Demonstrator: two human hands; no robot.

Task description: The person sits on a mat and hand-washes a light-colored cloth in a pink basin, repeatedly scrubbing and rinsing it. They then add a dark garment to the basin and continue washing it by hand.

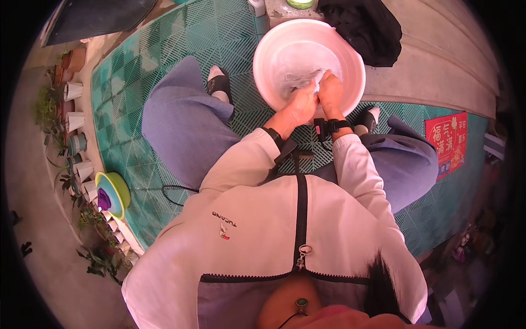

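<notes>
Over the near side of a large white plastic basin (261, 88), my two hands meet at a small piece of white cloth (318, 78). My left hand (302, 103) is closed around its lower left side. On the right, the curled fingers of my right hand (330, 88) grip the same cloth. The hands press close together, so much of the cloth is hidden. Cloudy water (300, 55) covers the basin's bottom, with a rippled grey patch beside my fingers. Black straps with small devices circle both wrists.
Dark wet-looking fabric (363, 31) lies against the basin's right rim. A green-lit container (300, 3) and a white bottle (257, 7) stand behind. Green plastic grid tiles (172, 45) cover the floor. A yellow-green basin (125, 193) and potted plants (78, 144) line the left; a red mat (448, 140) lies right.
</notes>
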